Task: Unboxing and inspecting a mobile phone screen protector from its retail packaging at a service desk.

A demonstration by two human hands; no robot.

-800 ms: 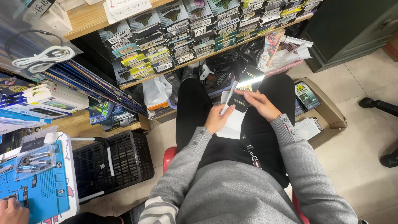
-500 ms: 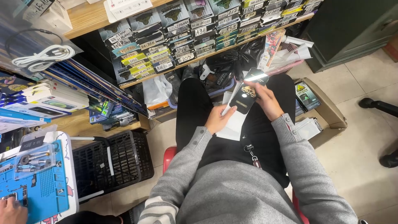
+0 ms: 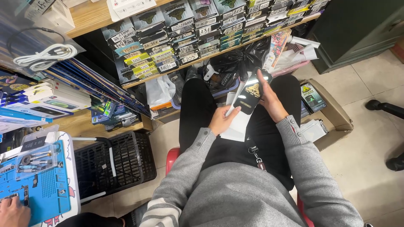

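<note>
My right hand (image 3: 272, 102) holds a flat, glossy black pack (image 3: 251, 95) with a gold emblem, tilted face-up over my lap. My left hand (image 3: 220, 119) pinches the top of a white paper sleeve (image 3: 235, 127) that lies on my black trousers, just below the black pack. The pack's lower end overlaps the sleeve near my left fingertips. I sit on a red stool (image 3: 171, 156) in a grey sweater.
Ahead runs a wooden shelf (image 3: 90, 17) stacked with several small labelled boxes (image 3: 185, 38). A black plastic bag (image 3: 240, 59) lies beyond my knees. A cardboard box (image 3: 333, 112) stands right, a black basket (image 3: 115, 164) left. Another person's hand (image 3: 12, 212) rests by a blue work mat (image 3: 44, 197).
My right hand has turned the black pack from nearly edge-on to face-up and lifted it slightly forward. My left hand stays on the white sleeve.
</note>
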